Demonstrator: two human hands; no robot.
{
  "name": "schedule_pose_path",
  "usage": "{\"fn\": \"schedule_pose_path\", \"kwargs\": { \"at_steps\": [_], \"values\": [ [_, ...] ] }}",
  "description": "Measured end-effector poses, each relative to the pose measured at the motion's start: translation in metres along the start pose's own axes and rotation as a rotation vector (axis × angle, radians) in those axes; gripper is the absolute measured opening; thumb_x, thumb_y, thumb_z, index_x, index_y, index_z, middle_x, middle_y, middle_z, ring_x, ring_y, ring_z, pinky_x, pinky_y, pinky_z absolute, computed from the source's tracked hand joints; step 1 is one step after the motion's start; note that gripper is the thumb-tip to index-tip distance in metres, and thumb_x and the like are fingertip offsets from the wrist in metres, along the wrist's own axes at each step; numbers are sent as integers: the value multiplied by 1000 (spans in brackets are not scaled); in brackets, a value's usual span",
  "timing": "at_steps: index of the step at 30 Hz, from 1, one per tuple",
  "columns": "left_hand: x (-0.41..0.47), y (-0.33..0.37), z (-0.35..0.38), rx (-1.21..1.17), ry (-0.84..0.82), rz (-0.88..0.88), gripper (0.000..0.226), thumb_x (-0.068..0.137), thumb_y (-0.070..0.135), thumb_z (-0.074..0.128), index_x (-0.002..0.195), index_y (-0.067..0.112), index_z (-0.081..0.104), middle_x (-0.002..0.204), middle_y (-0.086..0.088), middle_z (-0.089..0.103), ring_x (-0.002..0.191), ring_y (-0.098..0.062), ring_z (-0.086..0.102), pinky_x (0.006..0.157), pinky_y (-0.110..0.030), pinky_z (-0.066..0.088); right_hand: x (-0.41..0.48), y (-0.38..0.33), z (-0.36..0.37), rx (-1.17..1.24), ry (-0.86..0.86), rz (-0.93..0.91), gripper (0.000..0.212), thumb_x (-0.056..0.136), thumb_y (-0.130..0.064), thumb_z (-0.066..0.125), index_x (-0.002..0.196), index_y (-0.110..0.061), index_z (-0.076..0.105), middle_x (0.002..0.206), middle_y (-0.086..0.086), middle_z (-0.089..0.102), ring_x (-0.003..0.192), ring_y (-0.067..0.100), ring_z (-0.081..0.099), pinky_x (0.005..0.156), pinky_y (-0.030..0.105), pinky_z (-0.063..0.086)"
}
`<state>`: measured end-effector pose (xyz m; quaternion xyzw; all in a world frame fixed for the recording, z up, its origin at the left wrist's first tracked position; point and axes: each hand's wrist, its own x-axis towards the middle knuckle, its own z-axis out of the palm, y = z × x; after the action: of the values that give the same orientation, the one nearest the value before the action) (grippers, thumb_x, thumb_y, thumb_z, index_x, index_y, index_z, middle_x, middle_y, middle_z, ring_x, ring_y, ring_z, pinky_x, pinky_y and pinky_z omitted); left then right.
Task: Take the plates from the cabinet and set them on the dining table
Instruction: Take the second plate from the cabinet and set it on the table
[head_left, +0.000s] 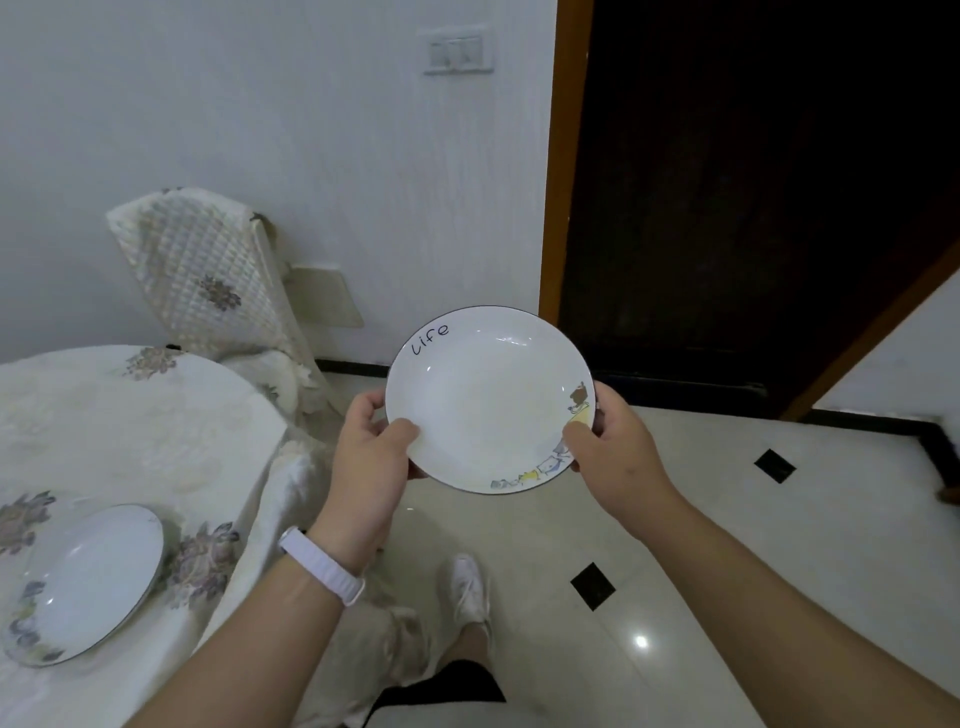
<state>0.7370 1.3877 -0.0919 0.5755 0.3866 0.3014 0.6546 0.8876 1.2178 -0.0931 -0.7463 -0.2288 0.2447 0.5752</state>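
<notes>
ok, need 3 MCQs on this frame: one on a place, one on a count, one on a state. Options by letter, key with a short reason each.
1. Where is the plate marked "Life"?
A. on the dining table
B. held in the air above the floor
C. on the chair

2. How many plates are in view?
A. one
B. two
C. four

3. How is the held plate gripped?
A. left hand only
B. right hand only
C. both hands

Key:
1 B: tiled floor shows below it, right of the dining table.
2 B: the held one plus the second plate on the tablecloth.
3 C: the left hand and the right hand clasp opposite rims.
</notes>
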Motion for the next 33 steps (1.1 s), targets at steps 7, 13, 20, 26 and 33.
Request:
{"fn": "schedule_pose_path", "kwargs": {
  "at_steps": [7,13,20,26,33],
  "values": [
    [94,0,9,-41,-60,-52,26,76,6,52,94,23,58,74,5,73,63,-16,69,48,-30,53,82,-5,21,-57,64,31,43,86,-8,51,117,-35,61,98,-25,69,92,0,65,69,22,56],
    [191,24,-9,-53,-55,-39,27,85,-4,49,94,21,56,81,-9,67,60,-15,67,47,-29,53,169,-38,68,-69,72,23,45,85,-6,51,114,-39,62,98,-28,69,92,-4,64,73,25,57],
    [273,43,-56,-82,15,-31,28,87,-4,48,102,19,55,80,-2,68,61,-12,67,46,-26,52,241,-69,136,-87,-5,-23,43,83,-7,49,110,-39,62,99,-19,72,92,5,68,81,40,60],
    [306,50,-94,-108,116,-25,30,86,-3,48,97,23,56,91,-10,65,66,-17,65,46,-26,52,290,-86,183,-129,-119,-42,42,76,-16,49,101,-48,62,97,-21,72,90,5,68,82,44,59],
    [339,47,-127,-124,237,-46,26,76,10,54,97,26,57,85,-5,69,61,-14,67,47,-26,52,347,-89,231,-144,-262,-42,37,73,-21,48,99,-44,62,95,-9,72,93,26,68,78,56,58]
  ]
}}
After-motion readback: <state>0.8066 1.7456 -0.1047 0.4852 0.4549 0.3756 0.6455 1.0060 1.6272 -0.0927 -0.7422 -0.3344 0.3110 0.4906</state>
